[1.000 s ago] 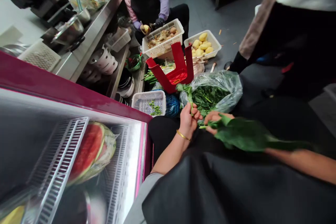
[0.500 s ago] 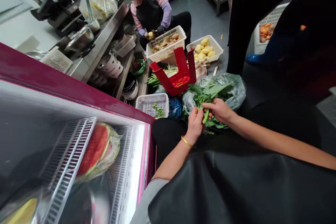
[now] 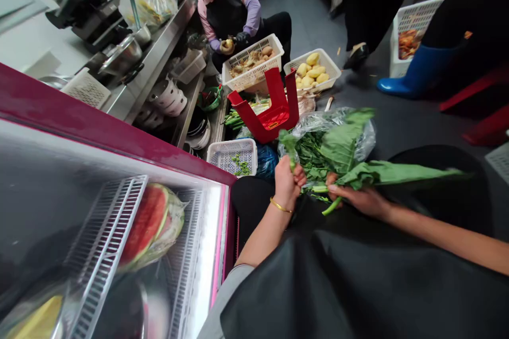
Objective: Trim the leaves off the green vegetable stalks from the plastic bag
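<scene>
The left hand (image 3: pixel 288 183) was closed round a short green stem (image 3: pixel 291 145), its leafy tip sticking up above the fist. To its right, the right hand (image 3: pixel 353 198) gripped broad-leaved greens (image 3: pixel 358 174), two stem ends pointing left and near, the leaves spreading far and right. Just beyond both hands lay a clear plastic bag (image 3: pixel 369 140) filled with more leaves (image 3: pixel 312 154). To the left stood a white basket (image 3: pixel 218 152) holding small green bits; farther off was an upturned red stool (image 3: pixel 277 111).
</scene>
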Demonstrator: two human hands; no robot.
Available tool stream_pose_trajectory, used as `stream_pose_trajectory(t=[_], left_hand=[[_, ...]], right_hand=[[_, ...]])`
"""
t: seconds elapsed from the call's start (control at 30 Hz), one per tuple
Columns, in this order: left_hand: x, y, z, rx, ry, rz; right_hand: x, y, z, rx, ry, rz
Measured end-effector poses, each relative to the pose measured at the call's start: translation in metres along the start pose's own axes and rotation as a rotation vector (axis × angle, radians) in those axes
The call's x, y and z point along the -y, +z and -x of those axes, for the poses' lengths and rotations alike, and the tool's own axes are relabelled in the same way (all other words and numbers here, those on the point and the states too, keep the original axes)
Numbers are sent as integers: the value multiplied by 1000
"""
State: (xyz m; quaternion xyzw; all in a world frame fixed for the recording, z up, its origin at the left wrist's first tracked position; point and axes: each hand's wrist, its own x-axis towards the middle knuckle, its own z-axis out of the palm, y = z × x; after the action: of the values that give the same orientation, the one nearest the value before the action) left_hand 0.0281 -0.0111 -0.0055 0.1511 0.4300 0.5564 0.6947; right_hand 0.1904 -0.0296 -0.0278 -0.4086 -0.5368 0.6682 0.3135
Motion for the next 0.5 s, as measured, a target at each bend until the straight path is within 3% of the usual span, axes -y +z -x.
stream_pose_trajectory(t=[0.07, 0.17, 0.27, 0.33, 0.4, 0.5], left_hand=[[-8, 1, 0, 53, -115, 96], [-13, 1, 2, 244, -366, 101], [-8, 0, 3, 374, -560, 5], [0, -1, 4, 362, -617, -60], [9, -1, 5, 263, -528, -111], [23, -2, 4, 64, -157, -166]], right_hand=[[-3, -6, -7, -83, 53, -116], [5, -16, -27, -229, 41, -325], [25, -23, -44, -30, 14, -327], [36, -24, -52, 109, 11, -216], [38, -22, -57, 100, -12, -58], [29, -9, -61, -109, -107, 156]])
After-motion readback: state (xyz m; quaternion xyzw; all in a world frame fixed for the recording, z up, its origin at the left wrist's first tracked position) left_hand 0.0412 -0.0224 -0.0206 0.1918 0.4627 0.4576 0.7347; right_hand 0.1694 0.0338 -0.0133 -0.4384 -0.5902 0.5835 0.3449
